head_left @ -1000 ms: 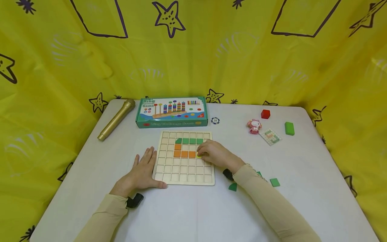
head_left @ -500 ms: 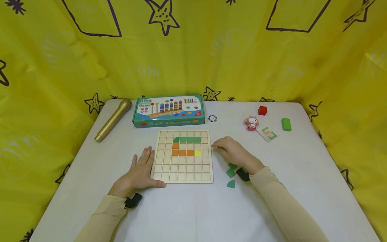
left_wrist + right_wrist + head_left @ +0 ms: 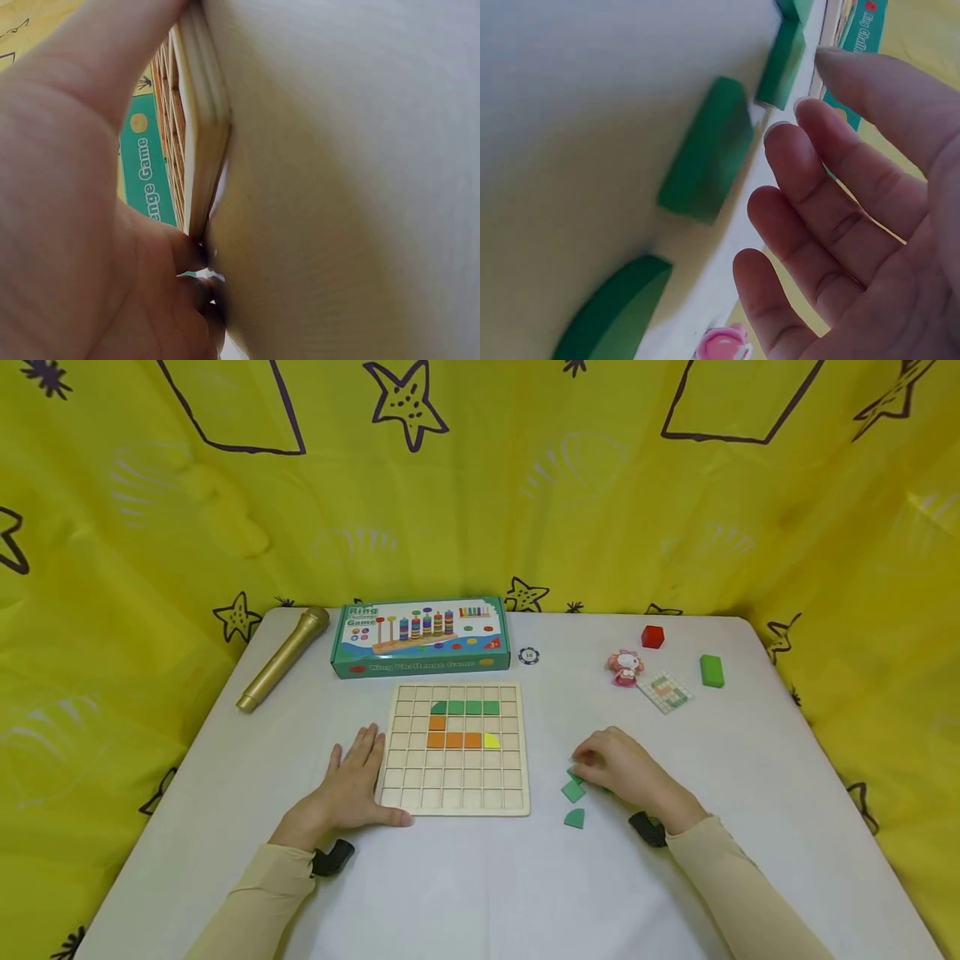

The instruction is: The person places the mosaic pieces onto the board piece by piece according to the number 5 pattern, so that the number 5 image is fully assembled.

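Note:
A wooden grid board (image 3: pixel 450 778) lies mid-table. Set in its cells are green pieces (image 3: pixel 472 707) in a row with a rounded one at the left end, orange squares (image 3: pixel 453 740) and a yellow quarter-round (image 3: pixel 491 742). Spread along the board's left edge, my left hand (image 3: pixel 345 793) has its thumb at the front corner. My right hand (image 3: pixel 630 772) hovers over loose green tiles (image 3: pixel 573 791) right of the board, fingers loosely bent. In the right wrist view nothing sits between thumb and fingers; a green tile (image 3: pixel 709 154) and a green quarter-round (image 3: pixel 626 307) lie beside them.
Behind the board stands a ring game box (image 3: pixel 420 639), with a gold microphone (image 3: pixel 283 660) to its left and a poker chip (image 3: pixel 528 656) to its right. Far right are a pink figurine (image 3: pixel 625 668), pattern card (image 3: pixel 666 692), red cube (image 3: pixel 652 637) and green block (image 3: pixel 712 671).
My right hand has let go of the yellow quarter-round in its cell and moved right and toward me to the loose green tiles. The left hand stays at the board's edge.

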Motion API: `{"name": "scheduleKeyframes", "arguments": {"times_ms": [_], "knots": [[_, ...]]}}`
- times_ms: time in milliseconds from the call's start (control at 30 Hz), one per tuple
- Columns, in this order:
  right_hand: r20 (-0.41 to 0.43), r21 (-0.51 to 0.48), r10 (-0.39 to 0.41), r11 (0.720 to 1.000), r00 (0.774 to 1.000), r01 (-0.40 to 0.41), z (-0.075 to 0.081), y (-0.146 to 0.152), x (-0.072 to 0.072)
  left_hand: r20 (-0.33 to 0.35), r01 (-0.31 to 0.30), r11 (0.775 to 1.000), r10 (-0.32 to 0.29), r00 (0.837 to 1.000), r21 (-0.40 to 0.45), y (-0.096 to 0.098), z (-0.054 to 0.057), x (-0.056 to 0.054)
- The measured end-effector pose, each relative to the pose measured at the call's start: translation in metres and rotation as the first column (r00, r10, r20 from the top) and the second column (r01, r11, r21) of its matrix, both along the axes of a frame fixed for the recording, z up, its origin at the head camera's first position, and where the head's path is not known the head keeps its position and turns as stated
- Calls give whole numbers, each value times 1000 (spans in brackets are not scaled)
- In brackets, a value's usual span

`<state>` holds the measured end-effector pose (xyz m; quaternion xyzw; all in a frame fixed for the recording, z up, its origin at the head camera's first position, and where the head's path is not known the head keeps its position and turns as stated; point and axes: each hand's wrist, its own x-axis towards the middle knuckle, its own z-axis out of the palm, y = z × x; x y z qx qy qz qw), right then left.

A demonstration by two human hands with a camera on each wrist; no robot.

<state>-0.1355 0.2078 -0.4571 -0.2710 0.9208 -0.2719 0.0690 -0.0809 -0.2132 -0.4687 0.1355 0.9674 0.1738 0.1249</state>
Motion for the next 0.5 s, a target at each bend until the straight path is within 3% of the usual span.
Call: {"name": "scheduleKeyframes", "arguments": {"times_ms": [500], "knots": [[-65, 50, -79, 995, 995, 82, -6, 7, 8, -4, 4, 1000, -4, 1000, -18, 0, 0, 0]]}}
